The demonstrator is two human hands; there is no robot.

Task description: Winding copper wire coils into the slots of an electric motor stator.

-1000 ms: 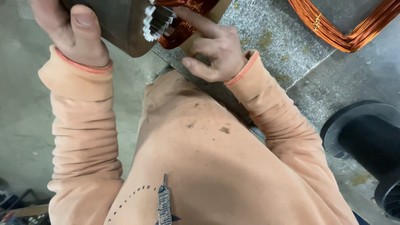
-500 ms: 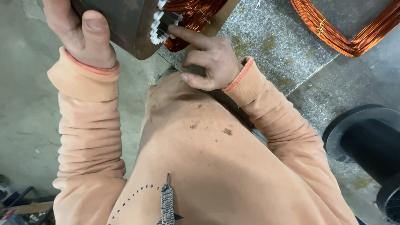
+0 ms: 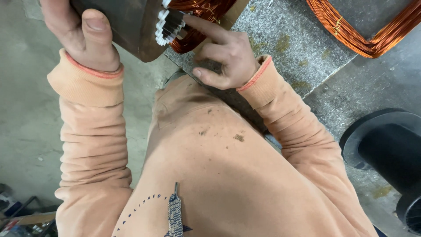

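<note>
My left hand (image 3: 83, 37) grips the dark metal body of a motor stator (image 3: 131, 26) at the top left, thumb pressed on its side. White slot liners (image 3: 169, 26) stick out of its end beside copper windings (image 3: 197, 13). My right hand (image 3: 223, 52) sits just right of the stator, its index finger stretched out and touching the copper wire near the liners, other fingers curled. Both arms wear peach sleeves.
A grey speckled bench top (image 3: 285, 39) lies under the stator. A loose coil of copper wire (image 3: 364, 35) rests on it at the top right. A black plastic cylinder (image 3: 390, 149) stands at the right edge. Concrete floor (image 3: 26, 109) is on the left.
The view has shifted slightly, with the stator and both hands now a bit higher and to the right. My right index finger stays on the windings.
</note>
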